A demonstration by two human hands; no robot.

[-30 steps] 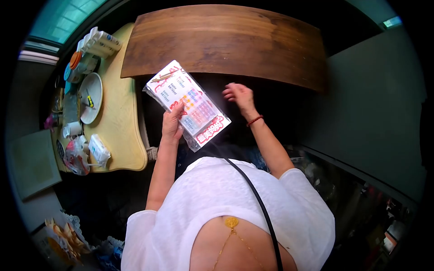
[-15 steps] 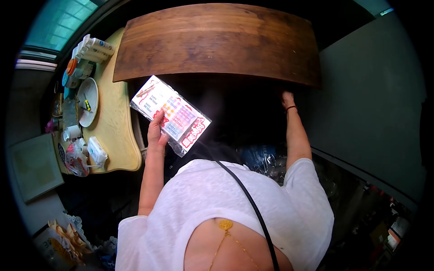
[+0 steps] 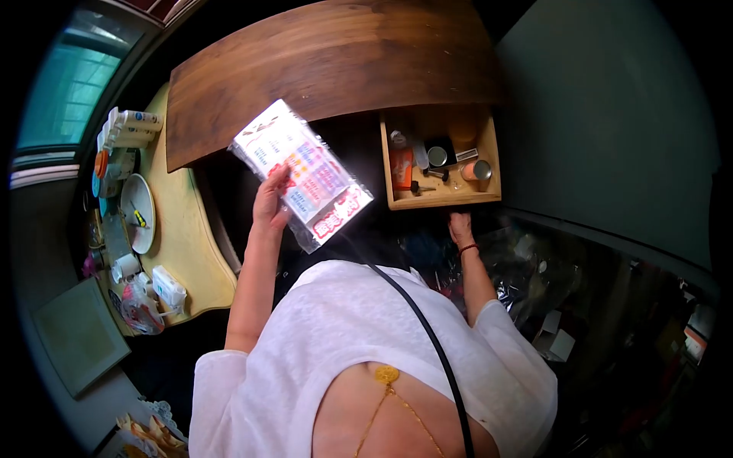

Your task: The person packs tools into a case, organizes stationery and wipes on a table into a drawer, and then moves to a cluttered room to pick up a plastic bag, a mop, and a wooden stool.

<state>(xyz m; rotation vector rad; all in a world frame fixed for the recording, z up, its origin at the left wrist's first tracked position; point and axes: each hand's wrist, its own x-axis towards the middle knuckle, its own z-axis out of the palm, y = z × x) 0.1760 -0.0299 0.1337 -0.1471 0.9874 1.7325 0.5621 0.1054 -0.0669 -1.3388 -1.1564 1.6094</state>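
Note:
My left hand [image 3: 272, 197] is closed on a clear plastic pack of "Happy Birthday" printed sheets [image 3: 324, 172], white with coloured panels and red lettering, tilted in front of the dark wooden desk. My right hand [image 3: 460, 227] is at the front of a light wooden drawer [image 3: 447, 203], its fingertips hidden under the front edge. The drawer stands pulled out below the desktop. Inside lie an orange box [image 3: 402, 168], a round tin [image 3: 437, 156], an orange-and-silver can [image 3: 476, 170] and small dark pieces [image 3: 435, 175].
The dark wooden desktop [image 3: 336, 57] spans the top. At left, a pale table [image 3: 200, 263] bears a white plate [image 3: 145, 237] with a yellow-handled tool, white bottles [image 3: 137, 126] and a wipes pack [image 3: 168, 288]. A grey-green panel [image 3: 611, 122] stands at right. A black cable [image 3: 416, 313] crosses my chest.
The drawer has come out toward me, showing its contents. My right hand has moved back with it. My left hand still holds the pack, now slightly higher and further right.

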